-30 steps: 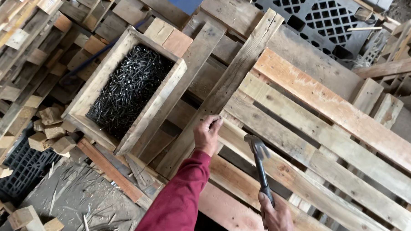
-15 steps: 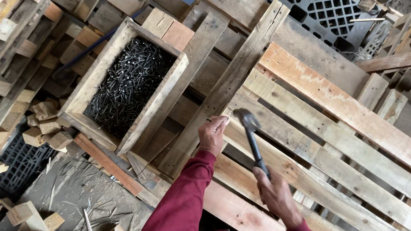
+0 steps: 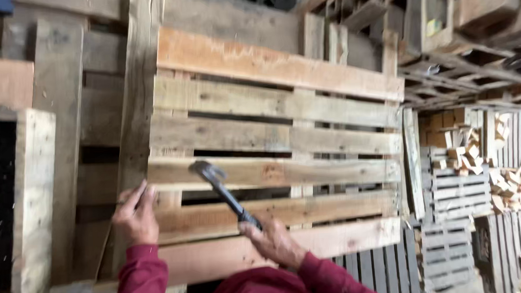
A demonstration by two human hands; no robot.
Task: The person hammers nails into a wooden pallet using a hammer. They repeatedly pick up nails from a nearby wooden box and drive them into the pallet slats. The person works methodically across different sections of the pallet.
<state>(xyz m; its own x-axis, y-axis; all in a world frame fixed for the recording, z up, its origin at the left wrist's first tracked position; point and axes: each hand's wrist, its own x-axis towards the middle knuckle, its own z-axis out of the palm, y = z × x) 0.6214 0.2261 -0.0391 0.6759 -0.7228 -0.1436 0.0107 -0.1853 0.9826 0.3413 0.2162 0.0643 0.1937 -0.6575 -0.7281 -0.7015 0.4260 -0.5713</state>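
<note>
A wooden pallet (image 3: 283, 134) of pale slats lies in front of me. My left hand (image 3: 136, 214) rests at its left edge, fingers pinched against the upright side plank (image 3: 136, 99); whether it holds a nail is too small to tell. My right hand (image 3: 272, 241) grips the black handle of a hammer (image 3: 221, 188), whose metal head is raised over the slat near the left hand. Both arms wear red sleeves.
An open wooden box (image 3: 25, 195) with dark contents stands at the far left. Stacked pallets (image 3: 460, 70) fill the upper right. Grey slatted pallets (image 3: 454, 238) and a heap of small wood blocks (image 3: 510, 184) lie at the right.
The view has swung right, so the box slid to the left edge. The hammer head has moved from beside the left hand to slightly right of it, still raised.
</note>
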